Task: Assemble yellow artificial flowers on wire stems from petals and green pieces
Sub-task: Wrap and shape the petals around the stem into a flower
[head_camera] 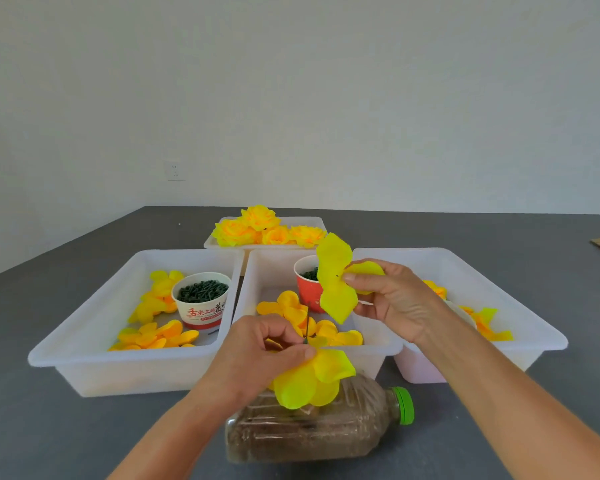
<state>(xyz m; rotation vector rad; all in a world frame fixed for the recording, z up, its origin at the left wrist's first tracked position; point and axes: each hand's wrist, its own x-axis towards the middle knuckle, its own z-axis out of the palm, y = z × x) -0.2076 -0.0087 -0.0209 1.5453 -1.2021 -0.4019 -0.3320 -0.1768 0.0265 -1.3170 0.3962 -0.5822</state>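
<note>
Desk (84,431): grey, carries four white trays and a lying bottle (312,427).
Right hand (392,299): raised over the middle tray (257,271), fingers pinching a yellow petal layer (335,275).
Left hand (260,348): lower, fingers pinching a wire stem (307,327) above stacked petals (312,379).

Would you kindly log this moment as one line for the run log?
left hand: pinches wire stem with petals | right hand: holds petal piece above middle tray | step: threading not yet done
</note>
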